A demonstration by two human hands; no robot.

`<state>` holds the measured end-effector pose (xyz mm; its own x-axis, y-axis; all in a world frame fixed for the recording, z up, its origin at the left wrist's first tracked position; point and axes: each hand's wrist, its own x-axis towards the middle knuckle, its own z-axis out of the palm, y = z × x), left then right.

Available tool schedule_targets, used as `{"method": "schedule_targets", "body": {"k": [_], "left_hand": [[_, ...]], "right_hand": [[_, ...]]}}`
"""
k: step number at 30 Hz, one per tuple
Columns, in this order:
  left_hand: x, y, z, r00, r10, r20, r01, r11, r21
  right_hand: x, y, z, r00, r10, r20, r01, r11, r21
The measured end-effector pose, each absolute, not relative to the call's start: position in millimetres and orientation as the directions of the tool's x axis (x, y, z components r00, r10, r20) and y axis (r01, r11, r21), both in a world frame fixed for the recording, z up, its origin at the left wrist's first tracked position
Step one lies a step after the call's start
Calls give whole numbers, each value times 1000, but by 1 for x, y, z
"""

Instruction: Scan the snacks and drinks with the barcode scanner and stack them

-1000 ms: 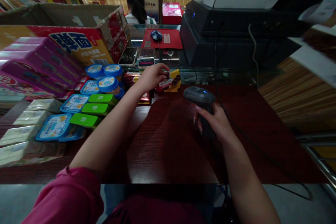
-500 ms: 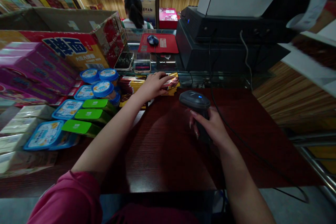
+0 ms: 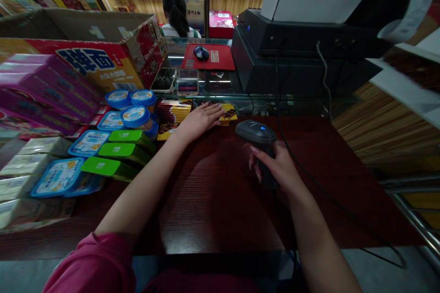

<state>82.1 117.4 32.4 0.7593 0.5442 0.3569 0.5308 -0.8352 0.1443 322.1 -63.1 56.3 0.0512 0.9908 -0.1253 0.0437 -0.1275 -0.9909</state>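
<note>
My right hand [image 3: 277, 165] is wrapped round the handle of a black barcode scanner [image 3: 256, 132] with a blue light, held over the dark red counter [image 3: 223, 201]. My left hand [image 3: 201, 119] lies flat, fingers stretched out, at the far edge of the counter. Its fingertips rest beside a yellow snack packet [image 3: 228, 114], and a stack of yellow and red packets [image 3: 173, 111] lies just left of it. Nothing is gripped in that hand.
Blue tubs [image 3: 130, 105], green boxes [image 3: 120, 151], pale cartons [image 3: 30, 160], purple boxes [image 3: 44, 87] and a large cardboard carton [image 3: 85, 50] crowd the left. A black printer [image 3: 295, 50], two phones [image 3: 175, 80] and a mouse [image 3: 201, 52] sit behind. A person [image 3: 175, 9] sits beyond.
My left hand, earlier closed on a red packet lifted at the stack, has set it down and now lies flat and open. The scanner hand has hardly shifted.
</note>
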Motion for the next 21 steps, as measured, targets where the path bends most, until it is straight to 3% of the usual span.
{"method": "schedule_targets", "body": {"k": [8,12,16,21], "left_hand": [[81,115,29,596,674,437,612,-733,297],[86,118,29,547,740,392,652,-670,355],[91,120,35,561,750,349,672,-659,338],[74,83,35,616,608,500,582,-780,231]], "right_hand": [[320,-64,58,77,989,-125,44,-129,-991],[321,-62,55,55,991,-125,43,-128,-991],[323,-59,49,53,987,-153,39,-155,-987],[320,-60,50,54,985,-167,15,-168,-986]]}}
